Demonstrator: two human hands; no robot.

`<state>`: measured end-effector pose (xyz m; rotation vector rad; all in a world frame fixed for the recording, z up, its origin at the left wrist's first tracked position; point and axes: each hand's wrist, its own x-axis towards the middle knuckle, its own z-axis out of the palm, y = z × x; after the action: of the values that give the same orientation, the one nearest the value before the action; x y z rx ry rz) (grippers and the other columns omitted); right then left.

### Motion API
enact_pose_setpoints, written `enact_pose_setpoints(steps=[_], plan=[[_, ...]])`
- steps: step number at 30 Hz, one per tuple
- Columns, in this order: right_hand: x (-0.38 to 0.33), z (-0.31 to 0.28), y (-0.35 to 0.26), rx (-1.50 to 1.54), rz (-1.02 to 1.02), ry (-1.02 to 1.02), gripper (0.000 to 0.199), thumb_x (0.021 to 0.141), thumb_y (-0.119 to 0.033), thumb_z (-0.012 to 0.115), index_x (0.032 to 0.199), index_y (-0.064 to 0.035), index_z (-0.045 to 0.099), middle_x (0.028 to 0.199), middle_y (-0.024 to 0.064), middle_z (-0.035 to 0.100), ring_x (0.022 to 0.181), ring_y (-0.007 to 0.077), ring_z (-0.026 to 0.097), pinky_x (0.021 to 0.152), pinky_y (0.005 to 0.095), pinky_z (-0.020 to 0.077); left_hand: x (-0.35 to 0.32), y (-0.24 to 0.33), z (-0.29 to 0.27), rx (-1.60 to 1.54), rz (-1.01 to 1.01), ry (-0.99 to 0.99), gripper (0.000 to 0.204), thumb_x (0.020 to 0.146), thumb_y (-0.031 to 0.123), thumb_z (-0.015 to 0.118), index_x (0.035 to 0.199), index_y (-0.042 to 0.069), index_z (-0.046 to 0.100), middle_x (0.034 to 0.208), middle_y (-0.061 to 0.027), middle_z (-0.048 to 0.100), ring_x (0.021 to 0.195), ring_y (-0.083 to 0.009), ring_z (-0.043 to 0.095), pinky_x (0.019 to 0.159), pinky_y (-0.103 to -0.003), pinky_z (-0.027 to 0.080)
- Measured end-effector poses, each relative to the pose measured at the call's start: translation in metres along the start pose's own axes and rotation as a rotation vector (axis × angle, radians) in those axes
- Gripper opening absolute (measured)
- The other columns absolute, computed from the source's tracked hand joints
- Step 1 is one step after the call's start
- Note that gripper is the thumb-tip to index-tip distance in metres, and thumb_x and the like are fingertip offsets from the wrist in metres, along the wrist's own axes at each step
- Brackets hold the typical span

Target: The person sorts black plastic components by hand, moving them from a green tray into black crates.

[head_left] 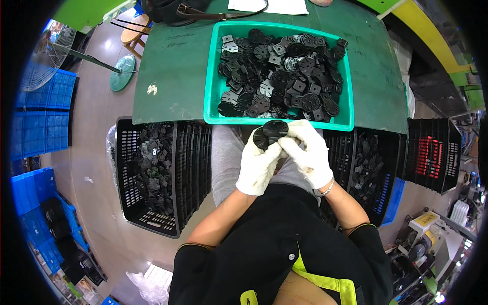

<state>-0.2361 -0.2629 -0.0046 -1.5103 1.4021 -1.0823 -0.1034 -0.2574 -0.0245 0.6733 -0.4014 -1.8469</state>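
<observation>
My two white-gloved hands met above my lap, just in front of one teal tray [229, 121], holding what looked like two rounded black pieces [276, 131], side by side and partly overlapping. The fingers of my left hand [257, 166] were closed around them from below and the left; the thumb and fingertips of my right hand [310, 155] were pinched together at the lower edge of the right-hand piece. One band [325, 189] circled my right wrist.

The tray stood on one green table [173, 66], heaped with dozens of similar black parts [284, 66], too jumbled for an exact count. One black crate [193, 173] on my left and another black crate [339, 145] on my right each held many more, also past counting. Farther right stood one slatted crate [452, 147] with something red [431, 156] showing in it. One dark bag [170, 10] lay at the table's far edge; one fan [48, 58] stood off to the left.
</observation>
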Motion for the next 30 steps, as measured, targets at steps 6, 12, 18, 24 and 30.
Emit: enact_pose_setpoints(steps=[6,12,18,24,30], plan=[[-0.009,-0.003,-0.004,-0.176,-0.127,0.1,0.02,0.075,-0.012,0.069,0.09,-0.0014,0.063,0.092,0.0136,0.06,0.083,0.0278,0.06,0.071,0.0351,0.0489,-0.002,-0.006,-0.002,-0.015,-0.047,-0.037,0.037,0.087,-0.003,0.056,0.121,0.003,0.043,0.113,-0.0091,0.055,0.102,-0.0188,0.057,0.089,-0.033,0.049],[-0.017,-0.005,-0.008,-0.41,-0.263,0.204,0.019,0.074,-0.012,0.069,0.09,-0.0048,0.063,0.093,0.0098,0.061,0.085,0.0289,0.059,0.073,0.0369,0.0477,-0.002,-0.012,0.0,-0.065,-0.115,-0.092,0.038,0.087,-0.003,0.055,0.122,0.005,0.043,0.111,-0.0073,0.055,0.101,-0.0169,0.056,0.087,-0.032,0.049],[-0.022,-0.013,-0.002,-0.473,-0.312,0.216,0.02,0.074,-0.011,0.068,0.093,-0.0054,0.063,0.094,0.0081,0.062,0.085,0.0267,0.059,0.073,0.0368,0.0471,-0.002,-0.022,-0.002,-0.077,-0.158,-0.114,0.04,0.087,-0.001,0.056,0.124,0.005,0.042,0.11,-0.0083,0.054,0.099,-0.0167,0.056,0.084,-0.03,0.049],[-0.044,-0.052,0.015,0.322,0.228,0.41,0.018,0.091,-0.016,0.052,0.099,0.0,0.055,0.09,0.0092,0.064,0.084,0.0158,0.062,0.074,0.0286,0.0486,-0.002,-0.02,-0.003,-0.012,-0.182,-0.151,0.047,0.086,0.004,0.061,0.128,0.003,0.04,0.113,-0.0123,0.054,0.097,-0.0198,0.057,0.08,-0.031,0.049],[-0.105,-0.134,0.146,0.61,0.367,0.827,0.041,0.095,-0.031,0.053,0.118,0.003,0.047,0.108,0.0169,0.062,0.085,0.0201,0.061,0.072,0.0317,0.0526,-0.001,-0.023,-0.003,0.009,-0.216,-0.155,0.047,0.086,0.004,0.061,0.128,0.002,0.039,0.113,-0.0144,0.055,0.097,-0.0207,0.058,0.08,-0.031,0.049]])
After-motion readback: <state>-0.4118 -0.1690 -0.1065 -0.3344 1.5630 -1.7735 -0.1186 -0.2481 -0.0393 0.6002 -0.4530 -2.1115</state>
